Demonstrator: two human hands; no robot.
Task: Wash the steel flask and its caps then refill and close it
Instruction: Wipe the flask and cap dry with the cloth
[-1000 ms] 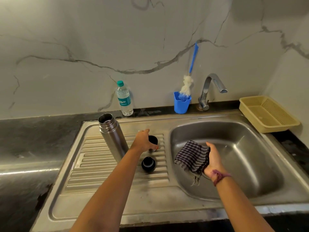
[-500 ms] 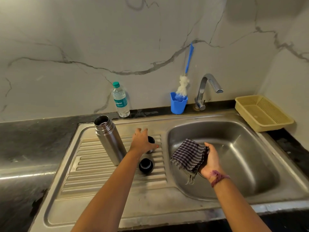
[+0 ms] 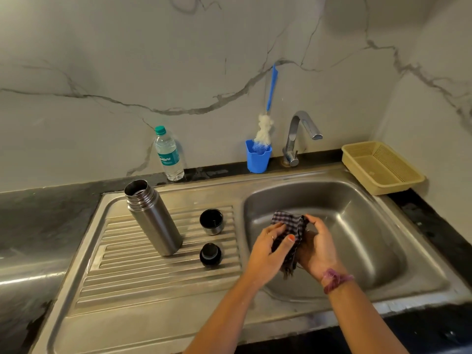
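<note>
Gripping checked cloth (image 3: 290,226) over sink basin (image 3: 357,213), left hand (image 3: 268,249) and right hand (image 3: 315,247) together; open flask (image 3: 153,221) and two caps (image 3: 211,222) left on drainboard (image 3: 143,272).

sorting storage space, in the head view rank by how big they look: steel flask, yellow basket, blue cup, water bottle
1. steel flask and yellow basket, too close to rank
2. water bottle
3. blue cup
</note>
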